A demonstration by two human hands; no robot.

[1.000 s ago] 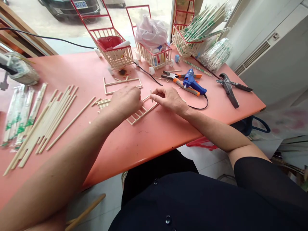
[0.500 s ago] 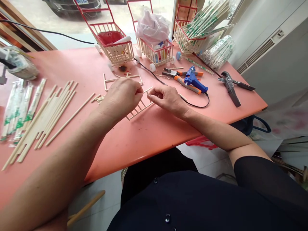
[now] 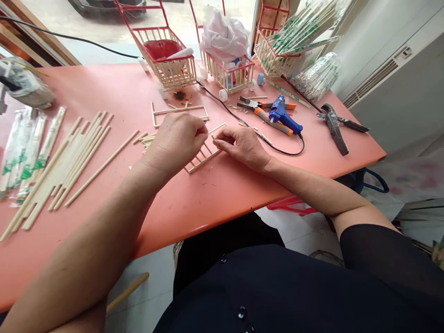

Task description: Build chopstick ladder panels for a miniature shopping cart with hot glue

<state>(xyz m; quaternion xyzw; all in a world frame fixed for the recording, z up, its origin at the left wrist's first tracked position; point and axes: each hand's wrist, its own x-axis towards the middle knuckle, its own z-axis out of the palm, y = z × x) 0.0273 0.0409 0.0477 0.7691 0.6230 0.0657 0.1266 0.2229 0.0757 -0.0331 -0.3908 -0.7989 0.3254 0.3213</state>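
Note:
Close together over the table, both hands hover above a small ladder-like frame of thin wooden sticks [image 3: 204, 159]. My left hand [image 3: 180, 138] is closed in a pinch, its fingertips turned down and mostly hidden behind the knuckles. Facing it, my right hand [image 3: 243, 148] has thumb and forefinger pressed together beside the frame's upper end. A tiny pale piece seems to show at those fingertips, too small to name. Behind my left hand lies a second stick frame [image 3: 180, 110], rectangular. Short cut sticks [image 3: 148, 140] are heaped by the left wrist.
Long wooden sticks [image 3: 79, 157] and wrapped chopsticks [image 3: 31, 152] lie at left. To the right are a blue glue gun [image 3: 282, 113] with its cord, orange-handled pliers [image 3: 260, 111] and a black-handled tool [image 3: 335, 127]. Small stick-built carts [image 3: 176, 76] stand along the back.
The view has shifted slightly. Both hands stay pinched over the stick frame, with a slightly clearer gap between their fingertips.

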